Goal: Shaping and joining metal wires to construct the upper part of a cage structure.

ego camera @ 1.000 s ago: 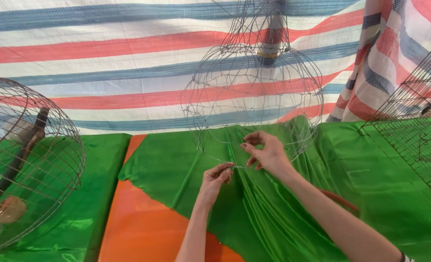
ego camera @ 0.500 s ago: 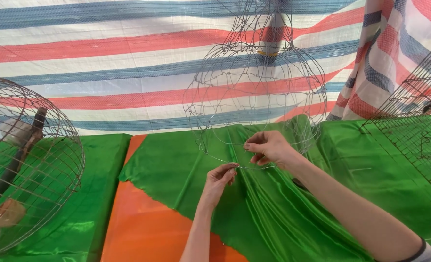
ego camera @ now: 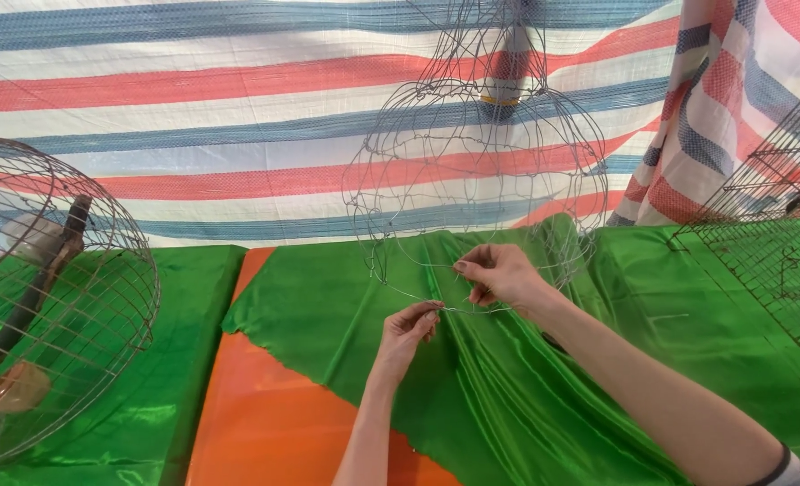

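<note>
Head view, centre: a hanging wire frame point(ego camera: 481, 180), rounded and open-meshed, hangs before the striped tarpaulin point(ego camera: 238, 108); its lower ring sits just above the green satin cloth point(ego camera: 346, 315).
Left hand: the left hand point(ego camera: 407, 326) reaches up from below, thumb and fingertips pinched together on the bottom ring of the wire frame.
Right hand: the right hand point(ego camera: 501, 277) comes in from the lower right, its fingers closed on the same ring just beside the left hand; the two hands are near each other but not touching.
Surface: the green satin cloth lies in loose folds over the table, running from the back edge toward the near edge; an orange sheet point(ego camera: 265, 423) shows beneath it at the near left.
Left edge: a round wire cage point(ego camera: 67, 297) stands tilted on a second green cloth point(ego camera: 175, 378); inside it are a dark stick and pale, blurred objects that cannot be identified.
Right edge: a flat wire mesh panel point(ego camera: 769, 243) leans over the green cloth, well apart from the hands.
Back: the striped tarpaulin, in red, blue and white bands, closes off the whole rear; a second striped piece point(ego camera: 733, 99) hangs at the upper right.
Obstruction: the frame's own wires cross in front of the tarpaulin; the right forearm covers part of the cloth folds.
</note>
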